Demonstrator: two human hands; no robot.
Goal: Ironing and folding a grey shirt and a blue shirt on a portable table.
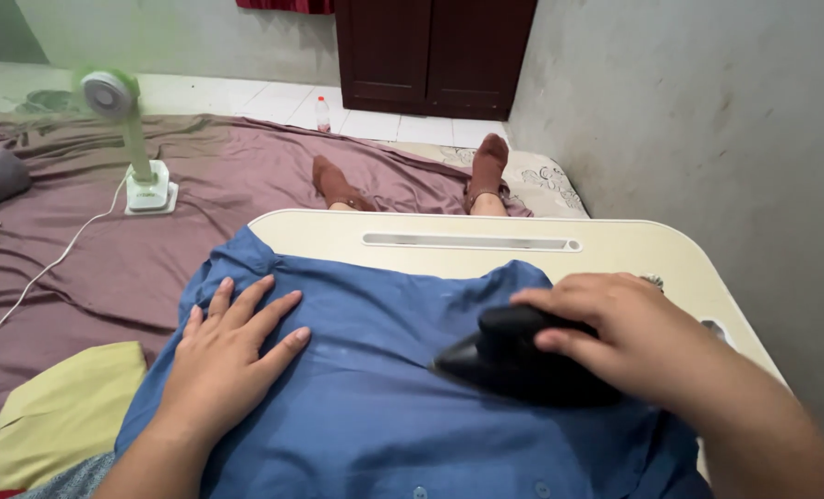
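I see my two hands over one blue shirt (384,388), which lies spread across one cream lap table (615,245) set over my legs on the bed. My left hand (227,356) lies flat on the shirt's left side, palm down, all five fingers spread apart. My right hand (615,337) wraps round the handle of one black iron (504,365), fingers closed over it; the iron's tip points left and its sole rests on the cloth. Two buttons show at the shirt's lower edge. Beyond the table I count two feet in brown socks (486,166) on the mauve bedsheet (153,259). One green fan (130,139) stands on the sheet to the left, one white cord trailing from it. One yellow cloth (61,407) lies beside my left forearm.
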